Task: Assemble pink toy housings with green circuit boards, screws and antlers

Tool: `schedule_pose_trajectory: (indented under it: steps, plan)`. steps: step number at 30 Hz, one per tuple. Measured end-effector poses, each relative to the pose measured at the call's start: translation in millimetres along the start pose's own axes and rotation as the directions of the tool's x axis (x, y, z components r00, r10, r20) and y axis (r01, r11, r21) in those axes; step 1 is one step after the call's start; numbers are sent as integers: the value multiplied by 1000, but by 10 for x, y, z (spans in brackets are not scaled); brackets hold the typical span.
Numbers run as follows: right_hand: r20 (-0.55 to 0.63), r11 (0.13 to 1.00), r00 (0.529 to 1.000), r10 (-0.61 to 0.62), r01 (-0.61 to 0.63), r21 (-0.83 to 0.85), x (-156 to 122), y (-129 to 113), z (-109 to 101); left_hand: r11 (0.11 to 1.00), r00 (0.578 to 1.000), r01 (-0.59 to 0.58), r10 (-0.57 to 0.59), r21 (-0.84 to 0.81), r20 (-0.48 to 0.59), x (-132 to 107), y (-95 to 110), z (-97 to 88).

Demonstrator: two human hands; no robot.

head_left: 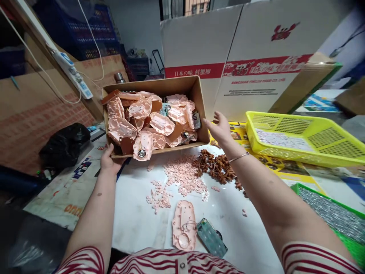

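A brown cardboard box [196, 93] full of pink plastic shells [142, 118] stands at the back of the white table. My left hand [110, 160] grips the box's near left corner, fingers under its edge. My right hand [219, 127] hovers by the box's right wall, fingers loosely spread, holding nothing. Close to me lie a pink shell [184, 224] and a green circuit board [211, 238] joined by thin wires.
Small pink rings [184, 177] and brown pieces [216, 167] lie heaped mid-table. A yellow basket [302, 152] sits at right, a green tray of screws [333, 213] nearer. A large white carton [242, 57] stands behind. A black bag [64, 146] is at left.
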State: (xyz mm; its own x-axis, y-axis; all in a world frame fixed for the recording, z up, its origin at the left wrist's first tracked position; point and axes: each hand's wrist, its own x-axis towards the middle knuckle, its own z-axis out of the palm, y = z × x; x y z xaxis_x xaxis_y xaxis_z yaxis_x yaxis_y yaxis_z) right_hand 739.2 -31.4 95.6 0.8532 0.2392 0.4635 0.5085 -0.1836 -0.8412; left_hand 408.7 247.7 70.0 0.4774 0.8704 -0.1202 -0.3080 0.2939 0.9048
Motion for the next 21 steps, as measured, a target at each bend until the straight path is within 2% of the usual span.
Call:
schedule_pose_trajectory:
  steps: [3, 6, 10, 16, 21]
  plan:
    - [86, 995, 996, 35, -43, 95, -62, 84, 197, 997, 998, -60, 58, -53, -35, 15, -62, 19]
    - [84, 989, 996, 38, -50, 142, -134, 65, 276, 993, 996, -64, 57, -102, -69, 65, -84, 58]
    - [1, 988, 998, 71, -70, 141, -146, 56, 210, 985, 999, -19, 11, -174, -48, 161, -110, 151]
    - [-70, 992, 994, 85, -78, 103, -131, 26, 133, 981, 999, 20, -26, -195, -29, 328, -210, 223]
    - [-43, 996, 998, 42, -39, 82, -118, 95, 102, 988, 999, 48, -46, -145, 15, 327, -176, 203]
